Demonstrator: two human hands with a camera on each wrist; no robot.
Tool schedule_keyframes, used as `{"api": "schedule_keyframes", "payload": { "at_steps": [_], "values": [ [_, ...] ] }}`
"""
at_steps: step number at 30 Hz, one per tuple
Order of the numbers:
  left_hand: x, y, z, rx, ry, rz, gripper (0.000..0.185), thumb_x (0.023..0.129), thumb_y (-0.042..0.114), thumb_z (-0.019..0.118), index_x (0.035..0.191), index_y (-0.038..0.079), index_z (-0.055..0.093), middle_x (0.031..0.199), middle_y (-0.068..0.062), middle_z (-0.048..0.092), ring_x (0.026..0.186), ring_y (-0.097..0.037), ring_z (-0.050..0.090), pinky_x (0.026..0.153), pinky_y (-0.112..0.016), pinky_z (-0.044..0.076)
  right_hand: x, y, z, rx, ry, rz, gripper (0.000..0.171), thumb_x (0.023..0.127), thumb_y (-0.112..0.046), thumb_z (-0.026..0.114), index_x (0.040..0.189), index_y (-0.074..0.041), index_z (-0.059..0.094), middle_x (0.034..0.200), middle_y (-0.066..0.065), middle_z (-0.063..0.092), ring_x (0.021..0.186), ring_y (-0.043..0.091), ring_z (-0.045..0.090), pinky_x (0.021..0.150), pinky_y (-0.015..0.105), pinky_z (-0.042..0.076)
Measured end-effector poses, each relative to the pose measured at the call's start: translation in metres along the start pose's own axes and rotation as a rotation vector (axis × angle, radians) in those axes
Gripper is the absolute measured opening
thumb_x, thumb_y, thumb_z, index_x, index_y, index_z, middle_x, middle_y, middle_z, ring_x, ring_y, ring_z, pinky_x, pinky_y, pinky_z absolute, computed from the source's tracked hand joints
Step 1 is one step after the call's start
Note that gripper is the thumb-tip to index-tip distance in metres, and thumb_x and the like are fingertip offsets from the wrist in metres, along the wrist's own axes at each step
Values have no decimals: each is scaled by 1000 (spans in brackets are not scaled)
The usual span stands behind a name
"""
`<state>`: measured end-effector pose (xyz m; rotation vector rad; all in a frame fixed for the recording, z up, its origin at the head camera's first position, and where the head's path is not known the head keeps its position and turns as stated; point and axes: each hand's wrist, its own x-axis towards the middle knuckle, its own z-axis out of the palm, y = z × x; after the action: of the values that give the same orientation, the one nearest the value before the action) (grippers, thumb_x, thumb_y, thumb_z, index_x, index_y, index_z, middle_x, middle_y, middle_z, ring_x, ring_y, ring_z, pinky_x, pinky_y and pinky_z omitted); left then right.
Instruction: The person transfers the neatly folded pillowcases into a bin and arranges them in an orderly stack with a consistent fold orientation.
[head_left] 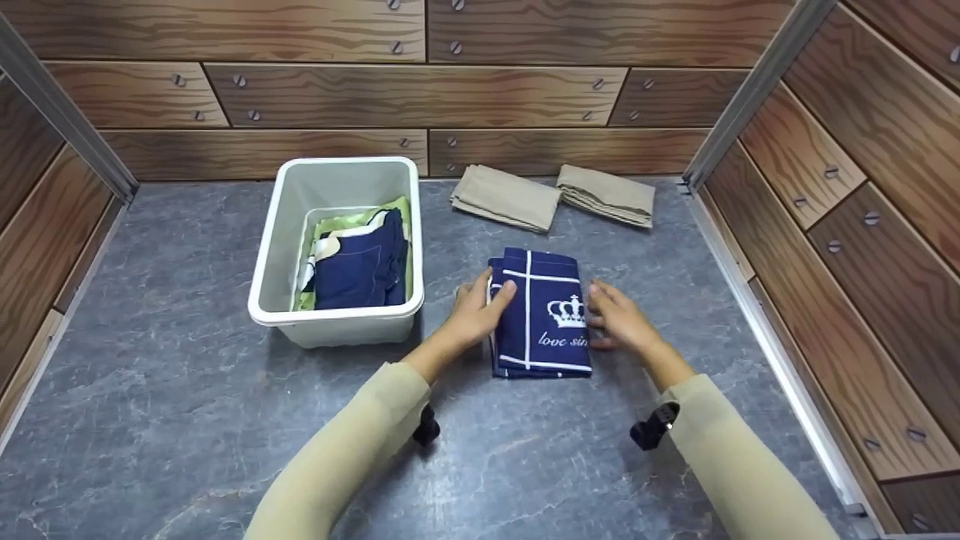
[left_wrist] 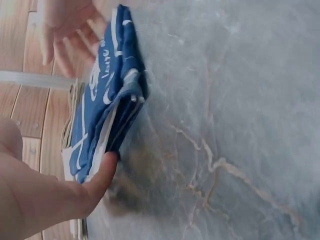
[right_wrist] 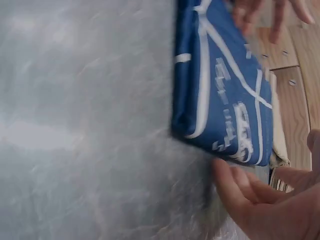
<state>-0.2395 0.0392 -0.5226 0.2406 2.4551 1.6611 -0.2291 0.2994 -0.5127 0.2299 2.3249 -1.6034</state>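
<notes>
A folded navy cloth (head_left: 551,315) with white lines, a crown and lettering lies on the grey marbled surface. At its left edge, my left hand (head_left: 474,311) pinches the layers, thumb over the top and fingers along the side. My right hand (head_left: 621,321) is at the opposite edge with loosely bent fingers, grasping nothing. The right wrist view shows these fingertips (right_wrist: 222,175) just beside the cloth's edge. Stacked layers of the navy cloth (left_wrist: 107,100) are visible from the side in the left wrist view.
Left of the cloth stands a white plastic bin (head_left: 337,315) with navy and green fabrics (head_left: 360,262) inside. Two folded beige cloths (head_left: 506,199) (head_left: 607,195) lie behind, near the back wall. Wood-patterned panels (head_left: 416,94) enclose the back and sides.
</notes>
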Motion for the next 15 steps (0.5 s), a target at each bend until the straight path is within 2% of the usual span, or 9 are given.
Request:
{"api": "schedule_keyframes", "payload": {
  "at_steps": [3,6,9,11,15],
  "values": [
    [4,3,0,-203,-52,-42,61,104,40,47,151,3,35,131,-29,57,120,-41,56,105,-48,46,0,-2,-3,116,-25,93,71,106,-50,31,161,-10,10,156,29,29,133,47,45,85,48,59],
    [7,7,0,-364,-106,-155,66,104,43,46,154,4,28,135,-26,56,117,-39,61,100,-46,51,0,-2,-6,154,-40,113,72,105,-53,29,161,-11,11,158,27,27,134,48,44,86,48,59],
    [11,10,-2,-397,-105,-256,75,102,49,48,158,6,20,148,-22,46,128,-33,54,109,-42,44,2,-2,-7,177,-60,116,72,105,-54,27,161,-11,11,160,25,25,135,47,42,89,48,58],
    [15,11,-2,-420,-92,-295,78,101,50,49,158,6,20,150,-21,44,130,-32,52,111,-41,43,5,-3,-7,191,-70,117,72,105,-55,26,161,-11,11,161,24,24,136,47,41,91,49,56],
    [25,10,-4,-526,-72,-334,74,101,49,51,157,7,24,140,-23,53,121,-37,60,99,-47,52,13,-7,-5,211,-65,131,72,105,-56,24,161,-13,11,162,22,24,137,45,40,95,49,54]
  ]
}}
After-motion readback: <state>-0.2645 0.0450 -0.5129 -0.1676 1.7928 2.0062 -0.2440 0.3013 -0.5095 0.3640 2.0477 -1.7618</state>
